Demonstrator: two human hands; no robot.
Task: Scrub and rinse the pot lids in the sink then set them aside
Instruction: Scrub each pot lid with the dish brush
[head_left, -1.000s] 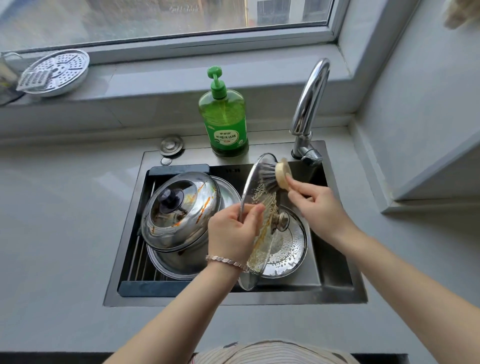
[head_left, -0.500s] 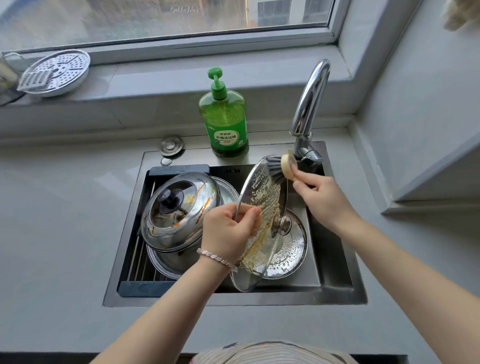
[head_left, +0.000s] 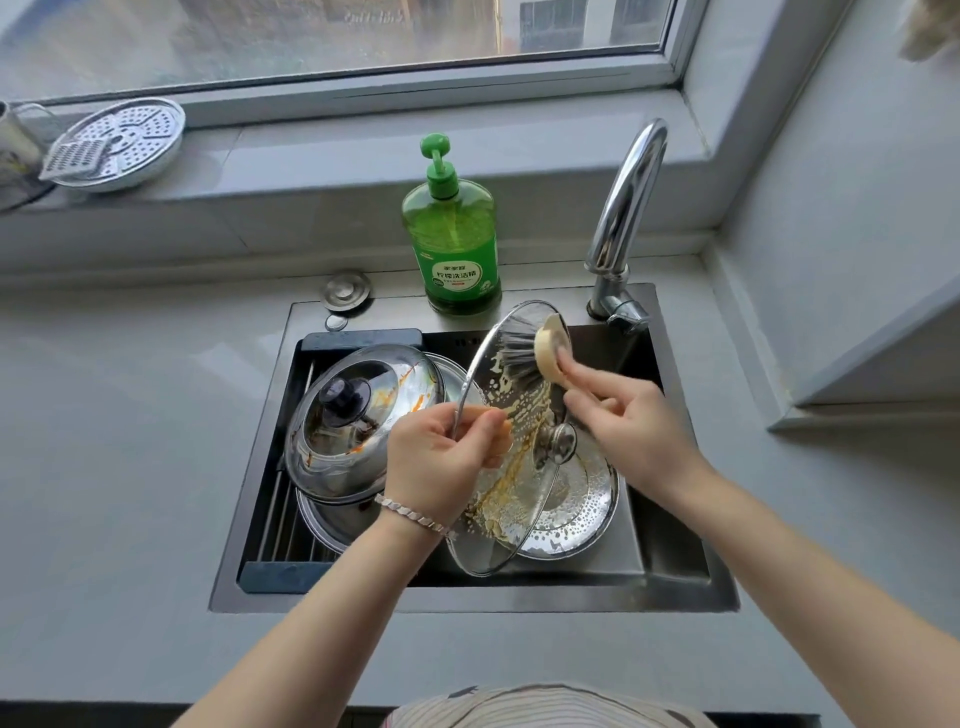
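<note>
A green pump bottle of dish soap is standing upright just below the windowsill. A round metal cap is lying on the grey worktop to its left, apart from it. At the windowsill's far left, a perforated steamer plate is sitting with a small grater resting on its front edge.

One glass lid, one brush, one bottle.
</note>
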